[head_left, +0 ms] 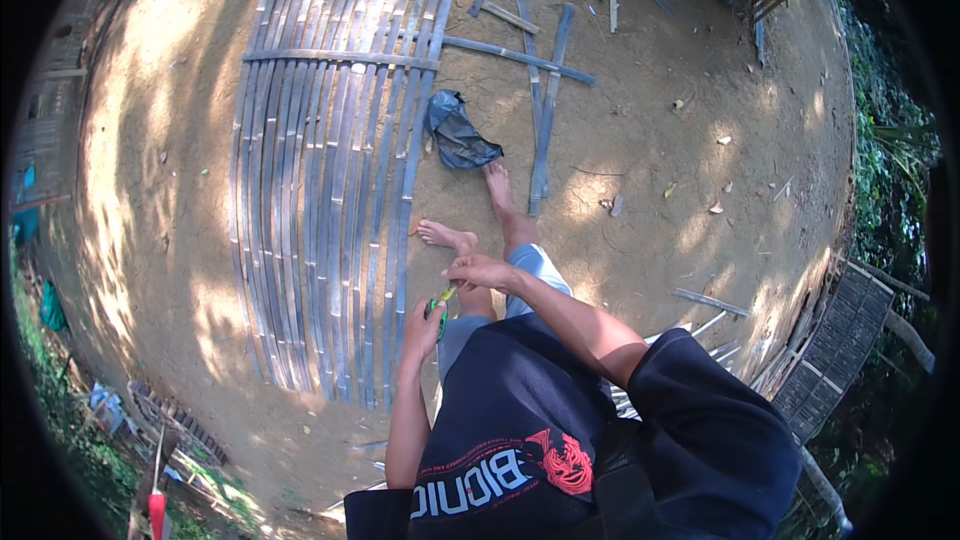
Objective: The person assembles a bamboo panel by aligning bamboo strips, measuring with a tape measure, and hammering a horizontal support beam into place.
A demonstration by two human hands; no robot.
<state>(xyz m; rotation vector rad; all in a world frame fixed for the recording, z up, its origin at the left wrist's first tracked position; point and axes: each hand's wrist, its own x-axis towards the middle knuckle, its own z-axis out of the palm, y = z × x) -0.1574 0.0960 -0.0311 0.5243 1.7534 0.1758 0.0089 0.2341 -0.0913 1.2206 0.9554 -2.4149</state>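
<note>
My left hand [421, 330] is wrapped round a green and black tape measure [440, 312] in front of my lap. A short length of its yellow blade [450, 290] sticks out toward my right hand [484, 272]. The right fingers are pinched together at the blade's outer end. Just left of my hands lies a long panel of split bamboo slats [335, 170], with a crosspiece [340, 58] over its far part. Beside the panel, near my foot, is a crumpled dark plastic bag [462, 135].
Loose bamboo strips [548, 110] lie crossed on the dirt ground beyond my feet, near a hammer [508, 16] with a wooden handle. Another strip [712, 302] is on the right. A dark slatted frame [835, 340] stands at the right edge.
</note>
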